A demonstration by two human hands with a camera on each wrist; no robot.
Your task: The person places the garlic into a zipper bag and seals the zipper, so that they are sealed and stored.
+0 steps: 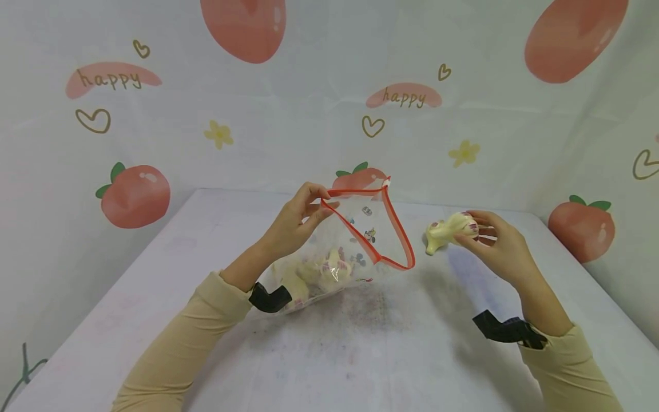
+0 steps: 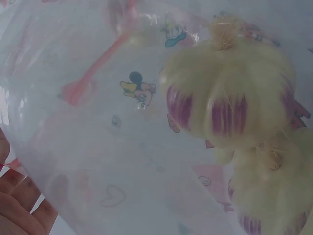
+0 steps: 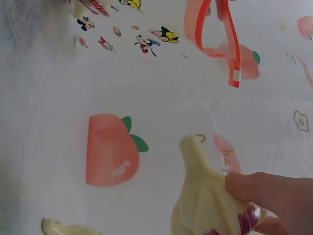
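My left hand [image 1: 296, 220] pinches the rim of a clear zip bag [image 1: 370, 249] with red edging and cartoon prints. The bag's mouth gapes toward the right. Several garlic bulbs [image 2: 227, 95], pale with purple streaks, lie in the bottom of the bag. To the right of the mouth, my right hand [image 1: 496, 246] holds another garlic bulb [image 3: 210, 205] between thumb and fingers, its neck pointing away from the palm. A further garlic bulb [image 1: 435, 234] lies on the table just beyond the held one, partly overlapped by it in the head view.
The white table [image 1: 329, 366] has dark smudges in front of the bag. A white cloth backdrop [image 1: 309, 114] printed with peaches, hearts and flowers stands behind and at the sides. Black straps [image 1: 507, 329] sit on both wrists. A green cord [image 1: 24, 369] shows at the left edge.
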